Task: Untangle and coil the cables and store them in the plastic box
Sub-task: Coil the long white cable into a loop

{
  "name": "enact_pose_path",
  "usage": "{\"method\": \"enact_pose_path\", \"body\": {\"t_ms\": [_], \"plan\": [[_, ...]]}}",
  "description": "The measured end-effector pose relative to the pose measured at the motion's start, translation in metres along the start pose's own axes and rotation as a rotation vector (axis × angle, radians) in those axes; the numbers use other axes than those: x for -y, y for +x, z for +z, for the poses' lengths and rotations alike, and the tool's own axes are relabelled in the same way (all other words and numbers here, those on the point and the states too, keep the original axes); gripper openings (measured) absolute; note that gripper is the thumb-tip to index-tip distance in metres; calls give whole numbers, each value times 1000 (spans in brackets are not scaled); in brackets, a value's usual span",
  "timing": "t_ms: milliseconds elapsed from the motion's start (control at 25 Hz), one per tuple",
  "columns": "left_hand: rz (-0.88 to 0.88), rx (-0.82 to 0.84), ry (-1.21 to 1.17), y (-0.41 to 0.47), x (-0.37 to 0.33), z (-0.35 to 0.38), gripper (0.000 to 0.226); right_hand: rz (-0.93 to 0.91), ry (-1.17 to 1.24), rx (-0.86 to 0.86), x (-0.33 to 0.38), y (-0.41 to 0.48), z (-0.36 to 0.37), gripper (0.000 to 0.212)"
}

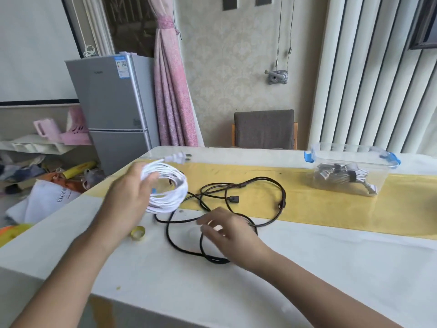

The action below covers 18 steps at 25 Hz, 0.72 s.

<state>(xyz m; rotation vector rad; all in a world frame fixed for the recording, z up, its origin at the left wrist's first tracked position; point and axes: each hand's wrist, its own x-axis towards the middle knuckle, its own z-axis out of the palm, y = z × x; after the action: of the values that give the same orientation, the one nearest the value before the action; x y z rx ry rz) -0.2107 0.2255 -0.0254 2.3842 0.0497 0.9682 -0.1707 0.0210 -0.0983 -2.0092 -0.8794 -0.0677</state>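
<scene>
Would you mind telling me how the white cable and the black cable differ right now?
The white cable is wound into a neat round coil, while the black cable sprawls in loose, crossing loops. The white one is held up by the left hand; the black one lies on the table, with the right hand over it. Both remain outside the plastic box.

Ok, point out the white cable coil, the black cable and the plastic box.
white cable coil (170,192): head view, on the bundled loops at the coil's right side.
black cable (282,197): head view, on its right-hand loop.
plastic box (383,176): head view, on its clear right wall.
</scene>
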Motion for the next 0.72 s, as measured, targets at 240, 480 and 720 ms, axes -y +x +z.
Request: {"method": "enact_pose_path", "body": {"t_ms": [240,480,720], "plan": [[-137,-94,161,-5,49,-50,30,-300,-360,208,21,57,96,34],[-181,-56,147,-11,62,-48,27,-125,-520,247,18,83,130,24],[-129,-3,57,-2,59,-24,29,-183,-236,136,28,55,65,17]]}}
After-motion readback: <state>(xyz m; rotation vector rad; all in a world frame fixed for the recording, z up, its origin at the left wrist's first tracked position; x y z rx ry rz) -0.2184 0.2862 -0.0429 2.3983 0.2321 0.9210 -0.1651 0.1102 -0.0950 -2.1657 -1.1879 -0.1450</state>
